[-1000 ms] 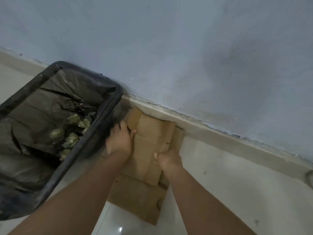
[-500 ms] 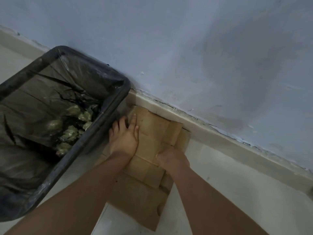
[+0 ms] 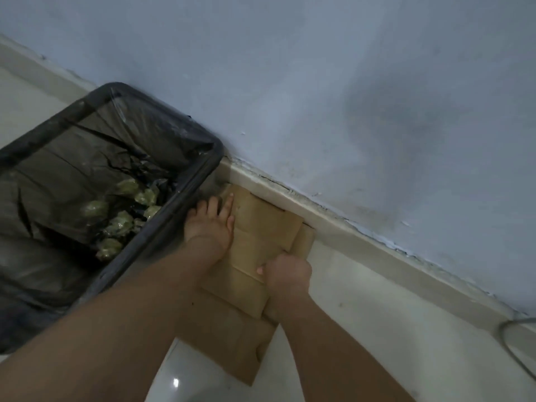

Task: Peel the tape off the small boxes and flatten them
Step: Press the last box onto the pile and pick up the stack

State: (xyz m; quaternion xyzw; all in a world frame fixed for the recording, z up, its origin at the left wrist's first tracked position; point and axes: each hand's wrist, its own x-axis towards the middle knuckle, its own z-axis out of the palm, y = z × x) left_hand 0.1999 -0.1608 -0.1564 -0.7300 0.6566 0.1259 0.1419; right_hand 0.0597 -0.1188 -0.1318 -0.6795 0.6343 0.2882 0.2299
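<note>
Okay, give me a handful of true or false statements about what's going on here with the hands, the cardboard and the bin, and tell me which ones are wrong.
1. The left hand lies flat with straight fingers on the flattened cardboard box. True.
2. The right hand is spread open, palm down. False: its fingers are curled at the cardboard's right edge.
3. The black bin stands left of the cardboard. True.
4. The bin holds nothing. False: crumpled tape wads lie inside its black liner.
5. The cardboard lies on the floor beside the skirting board. True.
</note>
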